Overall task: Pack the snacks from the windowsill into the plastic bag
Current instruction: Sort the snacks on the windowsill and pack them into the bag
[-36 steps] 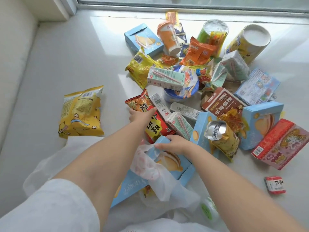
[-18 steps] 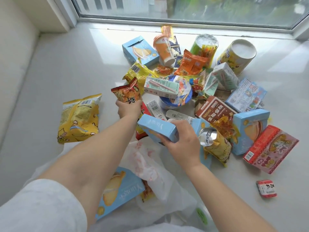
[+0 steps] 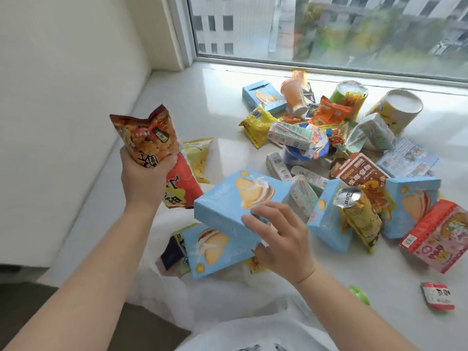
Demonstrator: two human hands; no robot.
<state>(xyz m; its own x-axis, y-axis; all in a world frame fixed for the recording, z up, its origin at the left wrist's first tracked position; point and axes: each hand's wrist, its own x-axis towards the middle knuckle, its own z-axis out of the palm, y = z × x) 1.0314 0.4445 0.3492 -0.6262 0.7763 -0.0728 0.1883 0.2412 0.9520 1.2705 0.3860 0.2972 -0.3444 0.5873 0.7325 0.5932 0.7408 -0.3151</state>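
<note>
My left hand (image 3: 143, 178) grips a red and orange snack bag (image 3: 154, 148), held up above the sill at the left. A light blue biscuit box (image 3: 235, 198) is held tilted in my right hand (image 3: 281, 239), just above the white plastic bag (image 3: 215, 295). Inside the bag's mouth lies another light blue biscuit box (image 3: 212, 249) beside a dark packet (image 3: 172, 252). The pile of snacks (image 3: 329, 138) covers the windowsill (image 3: 222, 97) to the right.
A yellow chip bag (image 3: 197, 158) lies behind the lifted bag. Two round tubs (image 3: 395, 110) stand near the window glass. A pink and red box (image 3: 440, 234) and a small red packet (image 3: 436, 296) lie at the right. A white wall borders the left.
My left hand has lifted the red snack bag up and left off the sill. My right hand has brought the blue box toward the plastic bag and tilted it. The view has tipped upward.
</note>
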